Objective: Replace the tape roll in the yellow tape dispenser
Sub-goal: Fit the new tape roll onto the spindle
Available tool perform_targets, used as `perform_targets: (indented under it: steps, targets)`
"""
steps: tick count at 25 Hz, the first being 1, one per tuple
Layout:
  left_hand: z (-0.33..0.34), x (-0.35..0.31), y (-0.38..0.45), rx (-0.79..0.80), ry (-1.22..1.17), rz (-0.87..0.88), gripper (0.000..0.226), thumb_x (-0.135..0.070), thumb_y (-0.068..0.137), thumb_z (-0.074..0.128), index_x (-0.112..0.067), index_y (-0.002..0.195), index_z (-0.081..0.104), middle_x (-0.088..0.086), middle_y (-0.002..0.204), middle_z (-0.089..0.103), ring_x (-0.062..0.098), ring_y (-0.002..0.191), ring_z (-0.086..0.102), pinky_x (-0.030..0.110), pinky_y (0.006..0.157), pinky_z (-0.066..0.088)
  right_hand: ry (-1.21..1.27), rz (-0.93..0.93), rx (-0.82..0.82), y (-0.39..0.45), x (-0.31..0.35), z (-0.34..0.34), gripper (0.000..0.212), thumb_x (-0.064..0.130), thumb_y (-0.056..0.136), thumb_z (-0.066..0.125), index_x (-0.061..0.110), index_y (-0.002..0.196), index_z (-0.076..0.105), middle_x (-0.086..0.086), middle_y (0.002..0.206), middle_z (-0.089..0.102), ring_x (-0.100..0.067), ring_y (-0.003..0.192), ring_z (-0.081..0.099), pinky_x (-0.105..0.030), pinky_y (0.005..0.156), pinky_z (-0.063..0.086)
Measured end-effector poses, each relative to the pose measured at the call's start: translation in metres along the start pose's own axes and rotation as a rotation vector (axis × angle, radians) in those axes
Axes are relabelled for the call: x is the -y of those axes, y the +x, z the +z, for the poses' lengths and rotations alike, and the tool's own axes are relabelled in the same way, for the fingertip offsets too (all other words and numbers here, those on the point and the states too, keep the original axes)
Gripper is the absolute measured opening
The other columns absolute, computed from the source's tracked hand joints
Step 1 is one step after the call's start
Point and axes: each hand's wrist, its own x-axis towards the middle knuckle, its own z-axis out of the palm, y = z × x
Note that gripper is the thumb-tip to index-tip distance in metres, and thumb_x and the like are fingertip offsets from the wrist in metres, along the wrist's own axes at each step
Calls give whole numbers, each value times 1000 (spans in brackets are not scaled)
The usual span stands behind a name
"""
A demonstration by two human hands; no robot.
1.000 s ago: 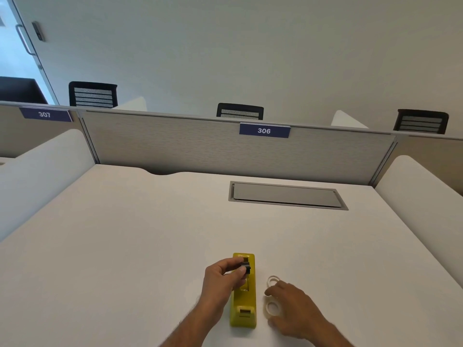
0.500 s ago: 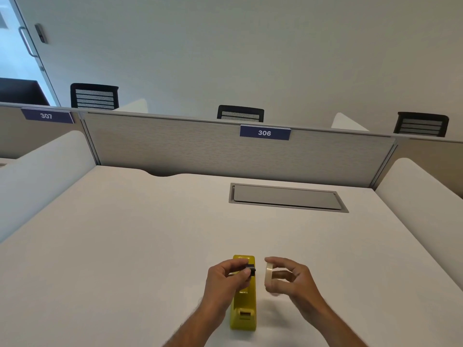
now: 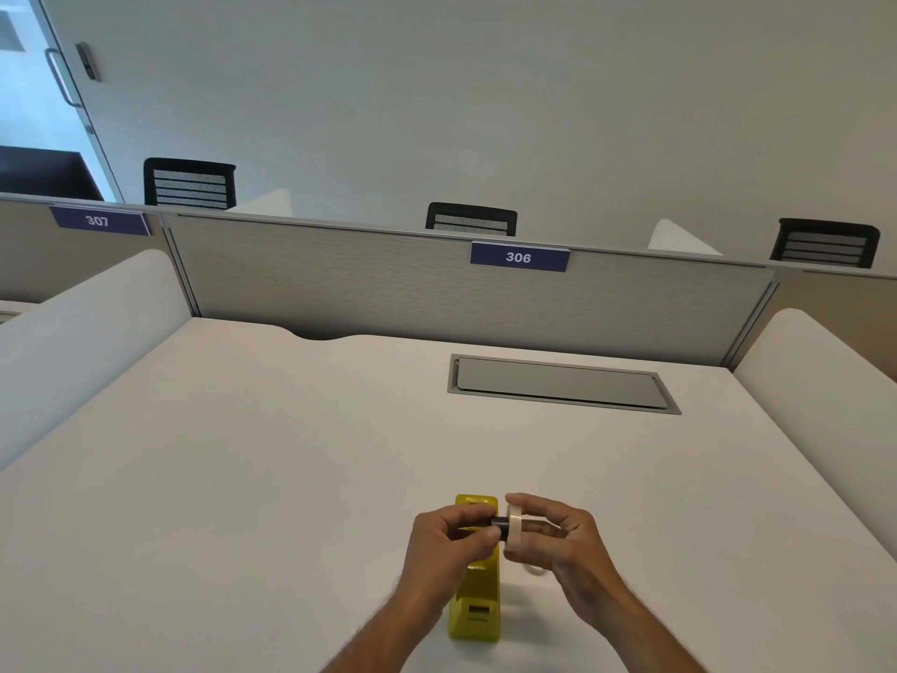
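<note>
A big white desk (image 3: 242, 478) lies under both hands. Far beyond the fingers stands a grey divider wall (image 3: 340, 284) with a blue sign reading 306 (image 3: 519, 257). Between that wall and the fingers, a grey flap cover (image 3: 558, 383) is set flat into the desk. Black chair backs (image 3: 471, 218) peek over the wall.

The yellow tape dispenser (image 3: 478, 604) sits on the desk right below the fingers, its long body pointing away from the person. The slot for the roll is mostly hidden by the left hand, so I cannot tell what is in it.

The left hand (image 3: 446, 546) is closed, pinching a small dark spool (image 3: 500, 524) by its end. The right hand (image 3: 558, 536) is pinched on a pale tape roll (image 3: 514, 522) held on edge, thumb below and fingers on top. The roll touches the dark spool, above the dispenser, between the two sets of fingertips.

Under the right hand, a bit of another pale ring (image 3: 534, 569) lies on the desk beside the dispenser.
</note>
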Motion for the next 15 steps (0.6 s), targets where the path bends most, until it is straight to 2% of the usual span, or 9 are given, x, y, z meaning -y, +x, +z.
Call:
perform_targets:
  steps: [3,7,9,13,15]
  targets:
    - [0,1,0,6,14,6,23,-8,83,78,-20,102,80,-2,94,81,21,92,76,41,86,63,31,1,-18,-1,3,2,46,20,60,85,15,105,76,-20,95,77,-35,89,74,-42,75,62]
    - [1,1,1,21,13,15,25,-7,82,78,-21,102,80,-2,94,81,18,90,76,40,86,63,48,-10,-38,-1,5,3,32,18,69,80,11,99,78,-16,96,77,-31,88,74,-39,69,61]
    - [1,1,2,11,22,11,25,-7,82,79,-23,101,80,-3,94,81,18,91,76,40,86,63,44,-9,-18,-2,5,3,35,19,68,81,13,102,78,-16,97,78,-31,89,74,-37,70,61]
    - [0,1,2,6,59,6,26,-8,82,80,-28,98,80,-5,94,81,19,93,76,40,87,62,5,-5,56,-7,4,0,53,20,61,88,20,111,74,-16,99,77,-30,91,74,-22,65,58]
    - [-1,1,3,3,90,2,26,-9,81,80,-30,96,80,-7,93,81,18,92,76,37,86,63,4,-20,74,-7,5,-1,54,21,61,90,20,112,74,-13,103,77,-28,94,73,-21,64,58]
